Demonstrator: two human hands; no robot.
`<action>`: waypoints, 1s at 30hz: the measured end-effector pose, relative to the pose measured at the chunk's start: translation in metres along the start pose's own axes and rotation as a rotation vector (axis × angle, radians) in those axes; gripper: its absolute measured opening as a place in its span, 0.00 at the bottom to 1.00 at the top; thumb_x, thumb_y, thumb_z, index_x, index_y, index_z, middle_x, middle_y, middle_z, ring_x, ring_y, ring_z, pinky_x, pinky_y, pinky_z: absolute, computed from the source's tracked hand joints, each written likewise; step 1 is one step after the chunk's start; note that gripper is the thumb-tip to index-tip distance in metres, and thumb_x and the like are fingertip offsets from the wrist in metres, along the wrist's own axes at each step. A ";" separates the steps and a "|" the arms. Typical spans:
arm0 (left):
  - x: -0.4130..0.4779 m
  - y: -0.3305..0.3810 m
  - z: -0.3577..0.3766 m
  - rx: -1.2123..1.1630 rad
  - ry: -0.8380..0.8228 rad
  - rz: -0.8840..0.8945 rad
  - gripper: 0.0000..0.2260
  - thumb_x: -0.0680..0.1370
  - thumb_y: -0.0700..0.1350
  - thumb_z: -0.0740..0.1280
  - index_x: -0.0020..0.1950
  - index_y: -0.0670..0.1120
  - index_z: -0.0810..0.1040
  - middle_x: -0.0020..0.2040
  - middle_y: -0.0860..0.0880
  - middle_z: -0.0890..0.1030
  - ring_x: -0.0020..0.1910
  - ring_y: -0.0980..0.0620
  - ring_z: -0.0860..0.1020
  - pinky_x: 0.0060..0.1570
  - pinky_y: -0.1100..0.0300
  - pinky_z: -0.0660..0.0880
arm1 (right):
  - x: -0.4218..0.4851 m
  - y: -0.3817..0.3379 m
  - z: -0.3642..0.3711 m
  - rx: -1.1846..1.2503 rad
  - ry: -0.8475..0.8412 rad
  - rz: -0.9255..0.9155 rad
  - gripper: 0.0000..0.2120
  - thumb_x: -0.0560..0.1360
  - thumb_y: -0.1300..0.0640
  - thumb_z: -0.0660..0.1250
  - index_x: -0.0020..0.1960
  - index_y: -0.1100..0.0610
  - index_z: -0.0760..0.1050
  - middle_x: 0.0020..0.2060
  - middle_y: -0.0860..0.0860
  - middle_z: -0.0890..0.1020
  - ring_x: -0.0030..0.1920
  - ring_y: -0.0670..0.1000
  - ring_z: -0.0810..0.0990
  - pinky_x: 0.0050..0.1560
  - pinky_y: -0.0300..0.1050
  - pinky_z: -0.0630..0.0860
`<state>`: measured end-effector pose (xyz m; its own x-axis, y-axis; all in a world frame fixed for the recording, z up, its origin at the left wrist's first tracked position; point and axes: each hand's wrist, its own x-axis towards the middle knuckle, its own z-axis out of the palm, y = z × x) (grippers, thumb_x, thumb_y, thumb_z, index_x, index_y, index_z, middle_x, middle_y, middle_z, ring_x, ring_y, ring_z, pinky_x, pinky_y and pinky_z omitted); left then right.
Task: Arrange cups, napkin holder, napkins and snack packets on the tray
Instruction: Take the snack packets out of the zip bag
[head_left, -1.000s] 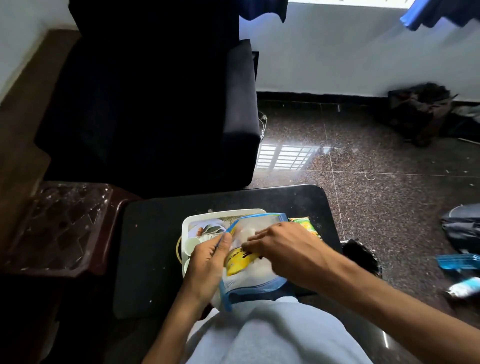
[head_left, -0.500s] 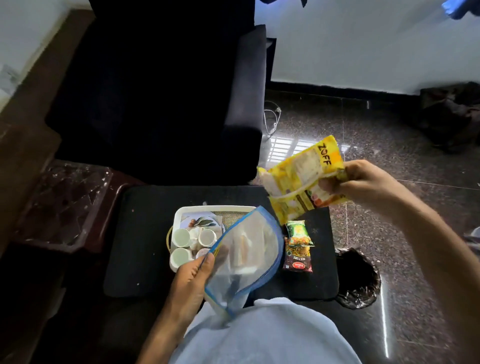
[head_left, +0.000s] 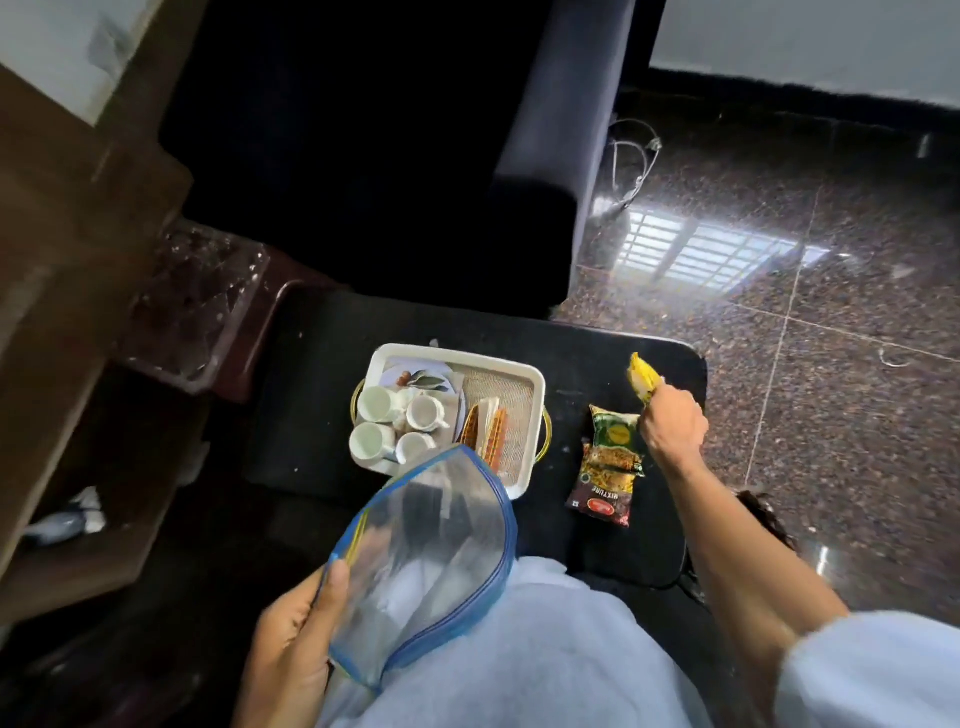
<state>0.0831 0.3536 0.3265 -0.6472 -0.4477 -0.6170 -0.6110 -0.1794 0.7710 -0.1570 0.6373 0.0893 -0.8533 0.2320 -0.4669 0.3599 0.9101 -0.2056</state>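
A white tray (head_left: 535, 410) sits on the black table (head_left: 311, 384). Several white cups (head_left: 375, 404) stand in its left half, and a napkin holder with napkins (head_left: 485, 428) stands beside them on the woven mat. Two snack packets, a green one (head_left: 615, 431) and a brown one (head_left: 605, 491), lie on the table to the right of the tray. My right hand (head_left: 672, 428) grips a yellow snack packet (head_left: 644, 376) low over the table's far right. My left hand (head_left: 296, 644) holds a clear blue-edged zip bag (head_left: 426, 561) over my lap.
A dark armchair (head_left: 395, 156) stands behind the table. A glass-topped side table (head_left: 192, 306) is at the left. Polished stone floor (head_left: 831, 312) lies to the right, with a dark round object (head_left: 763, 514) by the table's corner.
My right hand pulled the yellow packet out of the zip bag, lifted it, then brought it down to the table's right side. My left hand drew the bag back toward my lap.
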 end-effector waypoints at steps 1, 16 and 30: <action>-0.005 -0.001 0.000 -0.002 0.015 -0.002 0.14 0.77 0.50 0.63 0.54 0.53 0.88 0.57 0.48 0.88 0.58 0.53 0.85 0.51 0.67 0.81 | 0.001 0.003 0.013 0.004 -0.006 0.030 0.12 0.79 0.65 0.58 0.56 0.63 0.79 0.52 0.63 0.84 0.55 0.65 0.82 0.52 0.55 0.77; -0.012 0.000 0.020 0.019 -0.107 0.028 0.17 0.78 0.54 0.61 0.56 0.51 0.87 0.62 0.48 0.85 0.64 0.53 0.82 0.61 0.64 0.78 | -0.050 0.033 0.070 0.084 -0.188 -0.048 0.29 0.78 0.61 0.63 0.76 0.62 0.58 0.72 0.59 0.67 0.72 0.61 0.67 0.69 0.62 0.68; 0.029 0.038 0.034 0.052 -0.395 0.180 0.21 0.78 0.54 0.61 0.63 0.43 0.82 0.61 0.49 0.86 0.62 0.53 0.83 0.60 0.65 0.79 | -0.176 -0.024 -0.044 0.691 -0.094 -0.941 0.50 0.66 0.38 0.78 0.79 0.48 0.57 0.76 0.42 0.66 0.76 0.45 0.66 0.73 0.45 0.67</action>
<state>0.0256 0.3634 0.3326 -0.8640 -0.0964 -0.4942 -0.4881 -0.0807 0.8691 -0.0319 0.5896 0.2146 -0.8715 -0.4863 0.0629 -0.2460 0.3226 -0.9140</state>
